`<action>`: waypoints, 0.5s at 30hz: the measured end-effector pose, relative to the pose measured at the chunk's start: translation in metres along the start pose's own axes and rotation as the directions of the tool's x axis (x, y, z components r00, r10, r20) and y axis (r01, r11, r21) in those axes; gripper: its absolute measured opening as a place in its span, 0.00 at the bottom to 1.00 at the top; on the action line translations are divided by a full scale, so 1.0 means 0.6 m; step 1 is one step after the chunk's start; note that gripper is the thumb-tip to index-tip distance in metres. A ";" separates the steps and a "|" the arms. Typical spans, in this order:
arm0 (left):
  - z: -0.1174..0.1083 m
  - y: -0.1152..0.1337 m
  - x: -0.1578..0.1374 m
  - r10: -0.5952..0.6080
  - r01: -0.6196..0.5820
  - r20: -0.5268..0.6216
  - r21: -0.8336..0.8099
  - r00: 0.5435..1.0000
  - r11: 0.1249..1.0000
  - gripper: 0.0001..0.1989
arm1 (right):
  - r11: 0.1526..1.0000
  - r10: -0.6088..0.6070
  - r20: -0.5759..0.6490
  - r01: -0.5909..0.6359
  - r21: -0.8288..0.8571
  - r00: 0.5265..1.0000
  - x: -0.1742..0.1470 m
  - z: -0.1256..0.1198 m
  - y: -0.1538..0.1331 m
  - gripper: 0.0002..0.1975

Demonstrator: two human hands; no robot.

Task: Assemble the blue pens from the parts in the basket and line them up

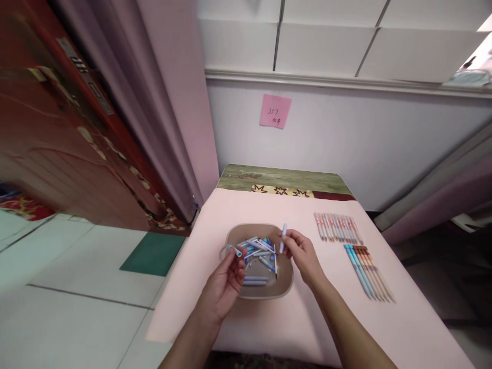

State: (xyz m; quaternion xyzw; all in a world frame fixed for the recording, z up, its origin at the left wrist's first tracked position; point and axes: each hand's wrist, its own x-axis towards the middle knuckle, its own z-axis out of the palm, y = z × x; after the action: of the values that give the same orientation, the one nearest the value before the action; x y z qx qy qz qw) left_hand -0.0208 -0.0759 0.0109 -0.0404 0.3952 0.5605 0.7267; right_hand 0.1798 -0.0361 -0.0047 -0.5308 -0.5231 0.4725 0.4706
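Note:
A brown-grey plastic basin stands on the table, with several loose pen parts lying in it: blue caps, pale barrels and thin refills. Above its left side, my left hand pinches a small light-blue pen cap between thumb and fingers. My right hand, over the basin's right rim, grips a pale lavender pen barrel held nearly upright. The two pieces are apart from each other. Fingers hide part of both.
On the right of the pink-covered table lies a row of pens with blue and brown caps. Behind it is a row of clear patterned pens. A pink note sticks to the wall. A reddish door stands at left.

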 end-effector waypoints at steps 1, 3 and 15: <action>0.002 -0.002 0.000 -0.010 0.010 -0.004 0.004 1.000 1.000 0.04 | 1.000 0.002 0.016 -0.002 -0.007 1.000 0.000 -0.002 -0.003 0.12; 0.006 -0.005 -0.001 -0.032 0.032 -0.018 0.004 0.999 0.999 0.04 | 0.991 -0.009 0.044 0.015 -0.134 0.999 0.000 -0.002 -0.010 0.13; -0.001 0.006 -0.009 0.001 -0.001 -0.018 0.008 1.000 1.000 0.05 | 0.182 0.136 0.285 0.259 -0.949 0.949 0.024 0.079 -0.011 0.07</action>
State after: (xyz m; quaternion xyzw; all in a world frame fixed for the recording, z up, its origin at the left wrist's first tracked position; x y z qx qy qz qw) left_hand -0.0243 -0.0793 0.0154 -0.0423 0.4038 0.5588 0.7232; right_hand 0.1319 -0.0215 -0.0033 -0.6057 -0.7898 0.0850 -0.0461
